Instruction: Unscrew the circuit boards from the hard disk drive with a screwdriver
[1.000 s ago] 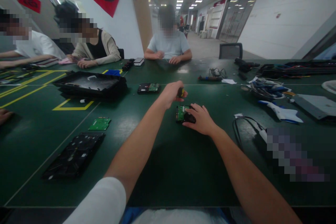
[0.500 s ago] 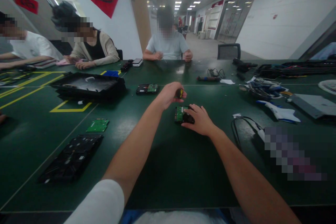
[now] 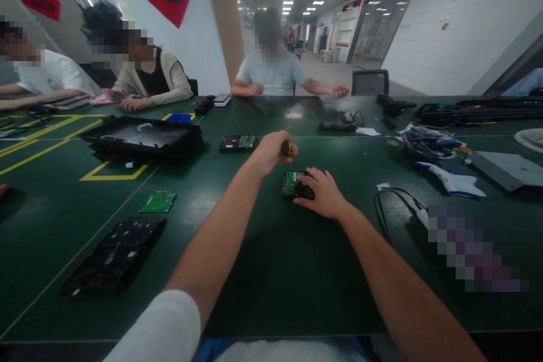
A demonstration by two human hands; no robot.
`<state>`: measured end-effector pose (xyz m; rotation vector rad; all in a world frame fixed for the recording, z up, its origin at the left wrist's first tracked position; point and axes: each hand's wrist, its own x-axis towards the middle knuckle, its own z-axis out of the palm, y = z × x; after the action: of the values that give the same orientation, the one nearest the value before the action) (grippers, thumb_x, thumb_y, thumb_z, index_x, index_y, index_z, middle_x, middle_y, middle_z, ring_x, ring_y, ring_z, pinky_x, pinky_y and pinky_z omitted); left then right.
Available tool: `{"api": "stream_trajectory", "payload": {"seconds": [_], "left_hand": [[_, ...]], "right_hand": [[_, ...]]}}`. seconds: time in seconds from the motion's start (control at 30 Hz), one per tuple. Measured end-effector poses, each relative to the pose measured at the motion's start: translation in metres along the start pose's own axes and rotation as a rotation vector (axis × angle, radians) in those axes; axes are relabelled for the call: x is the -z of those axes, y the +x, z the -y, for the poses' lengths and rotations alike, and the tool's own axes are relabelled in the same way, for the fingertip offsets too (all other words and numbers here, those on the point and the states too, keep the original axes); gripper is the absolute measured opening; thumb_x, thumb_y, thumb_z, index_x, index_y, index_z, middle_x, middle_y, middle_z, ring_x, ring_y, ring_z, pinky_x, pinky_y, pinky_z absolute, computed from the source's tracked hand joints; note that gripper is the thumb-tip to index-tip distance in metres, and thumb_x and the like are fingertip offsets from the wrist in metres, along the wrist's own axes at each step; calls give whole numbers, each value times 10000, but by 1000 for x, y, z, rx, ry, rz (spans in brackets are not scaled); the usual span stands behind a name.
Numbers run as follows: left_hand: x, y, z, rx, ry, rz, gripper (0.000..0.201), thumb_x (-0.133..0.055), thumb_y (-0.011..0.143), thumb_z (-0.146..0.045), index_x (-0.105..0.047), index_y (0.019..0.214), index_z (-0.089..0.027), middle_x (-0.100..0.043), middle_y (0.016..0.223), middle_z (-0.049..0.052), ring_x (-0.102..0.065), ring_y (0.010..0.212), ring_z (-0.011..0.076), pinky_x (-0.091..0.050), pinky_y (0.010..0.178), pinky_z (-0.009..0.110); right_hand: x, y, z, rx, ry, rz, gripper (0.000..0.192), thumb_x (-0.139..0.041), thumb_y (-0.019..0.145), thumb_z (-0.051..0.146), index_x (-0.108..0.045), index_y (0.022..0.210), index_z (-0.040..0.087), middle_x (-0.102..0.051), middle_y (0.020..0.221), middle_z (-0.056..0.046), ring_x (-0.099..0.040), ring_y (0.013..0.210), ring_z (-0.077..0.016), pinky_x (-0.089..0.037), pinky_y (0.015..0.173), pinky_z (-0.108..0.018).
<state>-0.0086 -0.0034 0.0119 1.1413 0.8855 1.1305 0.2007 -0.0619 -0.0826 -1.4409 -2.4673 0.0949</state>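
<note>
Hard drive pinned under right hand.

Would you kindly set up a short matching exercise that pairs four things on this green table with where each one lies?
Things:
1. hard drive
2. loose green circuit board
3. screwdriver
4. flat black tray

Places:
A. gripped in the left hand
B. nearest the camera on the left side of the table
C. under the fingers of the right hand
D. alone on the mat, just beyond the flat black tray

Pairs: 1-C, 2-D, 3-A, 4-B
</note>
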Motion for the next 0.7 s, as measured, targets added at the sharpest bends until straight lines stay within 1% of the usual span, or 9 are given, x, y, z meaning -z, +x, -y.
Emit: {"api": "stream_trajectory", "payload": {"seconds": [0.07, 0.17, 0.3, 0.4, 0.53, 0.6, 0.7], "left_hand": [[1, 2, 1, 8, -24, -17, 150, -622, 834, -315, -594, 876, -174, -704, 809, 86, -681, 722, 181, -534, 551, 257], [2, 4, 2, -6, -12, -29, 134, -626, 815, -297, -608, 866, -175, -696, 810, 79, -677, 731, 180, -549, 565, 265], [4, 4, 1, -81, 68, -43, 145, -646, 791, -300, -666, 812, -159, -665, 813, 68, -632, 711, 155, -538, 550, 242], [3, 1, 0, -105, 131, -25, 179, -641, 809, -322, -697, 813, -152, -677, 832, 80, -634, 715, 154, -511, 527, 224], [0, -2, 0, -80, 120, 11, 193, -626, 845, -333, -682, 887, -154, -713, 847, 98, -672, 718, 174, -483, 501, 227], [-1, -1, 1, -59, 82, 7, 182, -623, 854, -329, -657, 908, -159, -726, 846, 104, -690, 728, 185, -500, 521, 241], [0, 1, 2, -42, 44, 6, 165, -622, 850, -320, -647, 875, -159, -729, 849, 110, -698, 754, 193, -541, 573, 267]], "right_hand": [[0, 0, 0, -3, 3, 2, 764, -633, 862, 711, -545, 1467, 252, -426, 1599, -175, -326, 1517, -393, -221, 1216, -664], [1, 1, 1, -4, 2, 4, 762, -637, 861, 708, -543, 1467, 256, -425, 1603, -172, -325, 1517, -394, -221, 1214, -669], [1, 1, 0, -8, -2, 6, 768, -633, 858, 719, -543, 1469, 262, -424, 1604, -167, -324, 1518, -390, -225, 1216, -664], [0, 1, 0, -9, -2, 7, 767, -633, 854, 724, -547, 1465, 268, -421, 1607, -159, -317, 1523, -387, -221, 1222, -661], [0, 1, 0, -8, 1, 4, 761, -627, 861, 718, -546, 1468, 266, -424, 1606, -156, -308, 1527, -386, -210, 1227, -659], [0, 1, 0, -9, 3, 7, 769, -624, 862, 721, -543, 1472, 260, -420, 1608, -159, -304, 1528, -391, -206, 1227, -662], [1, 1, 1, -8, 2, 8, 774, -620, 862, 725, -538, 1476, 262, -413, 1613, -160, -300, 1530, -390, -204, 1226, -665]]}}
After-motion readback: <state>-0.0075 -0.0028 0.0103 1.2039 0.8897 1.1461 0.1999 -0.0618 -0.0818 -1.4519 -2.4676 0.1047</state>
